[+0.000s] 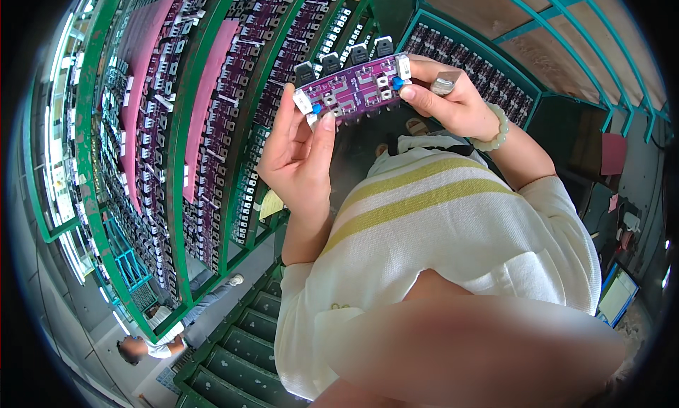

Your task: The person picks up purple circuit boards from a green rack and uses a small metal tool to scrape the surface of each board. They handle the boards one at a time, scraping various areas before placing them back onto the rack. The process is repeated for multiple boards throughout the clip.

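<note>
Between my two hands is a purple circuit board (359,89), tilted, with black tabbed components along its far edge, white blocks at both ends and blue disc-shaped parts near them. My left hand (300,157) pinches its left end between thumb and fingers. The right end is gripped by my right hand (456,109), the thumb beside a blue part. A small silver-grey metallic piece (444,83) shows at the right fingers; whether it is worn or held, I cannot tell. A pale bead bracelet (498,128) circles my right wrist.
Green racks (185,135) on the left carry many similar purple boards, with pink sheets (209,111) among them. More boards fill a teal-edged tray (470,72) at the far right. Green bins (244,351) stand lower left, near another person (152,348). A screen (617,295) is at right.
</note>
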